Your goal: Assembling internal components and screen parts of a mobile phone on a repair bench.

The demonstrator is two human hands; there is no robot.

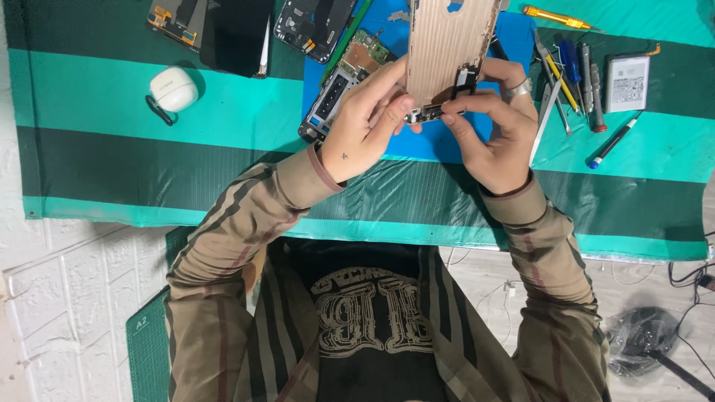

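Two bare hands met over the blue mat (514,37), and we held one gold-coloured phone frame (449,45) between them, standing on its lower end above the mat. Our left hand (363,130) pinched the frame's bottom-left corner, thumb and forefinger closed narrowly on it. Our right hand (495,126) gripped the bottom-right side, fingertips (449,112) pressed to the small dark connector part (430,113) at the frame's lower edge. We wore one ring (519,91) on the right hand.

Counts around the work: one opened phone chassis with bare circuit board (344,78) lay just left of the frame, partly hidden by our left hand. Two more dismantled phone bodies (313,22) (173,18) and one black screen panel (237,33) sat at the top left. One white earbud case (173,89) with a dark loop rested on the green striped cloth (97,156). To the right we counted one silver battery (627,82), one yellow-handled driver (555,16), one blue-tipped driver (612,140), and a cluster of hand tools (570,78); we could not count those exactly, as they overlapped. One green cutting mat (145,350) showed at the lower left.
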